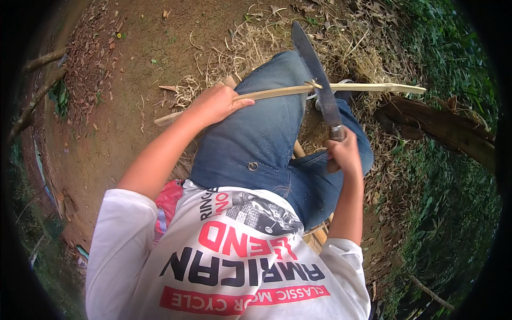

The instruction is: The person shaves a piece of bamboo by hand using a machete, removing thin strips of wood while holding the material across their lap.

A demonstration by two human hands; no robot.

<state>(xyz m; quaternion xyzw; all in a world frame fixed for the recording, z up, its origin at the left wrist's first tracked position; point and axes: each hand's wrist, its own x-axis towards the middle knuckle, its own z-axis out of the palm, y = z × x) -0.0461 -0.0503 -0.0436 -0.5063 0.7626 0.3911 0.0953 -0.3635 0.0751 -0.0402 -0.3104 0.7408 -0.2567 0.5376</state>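
A long pale strip [368, 87], bamboo-like, lies across my raised left thigh and reaches out to the right. My left hand [220, 102] is closed around it, with the thumb pointing along the strip; its other end shows beyond my wrist at the left. In my right hand [344, 152] is the handle of a machete [324, 88], its broad dark blade pointing away from me. The blade crosses the strip just right of my knee, and a small curl of shaving [313, 84] sits where they meet.
Thin curly shavings [256, 42] cover the ground beyond my knees. A thick brown log [437, 125] lies at the right, beside green plants [453, 58]. Branches [40, 85] stick out at the far left. A pink bag-like thing [169, 202] is by my left hip.
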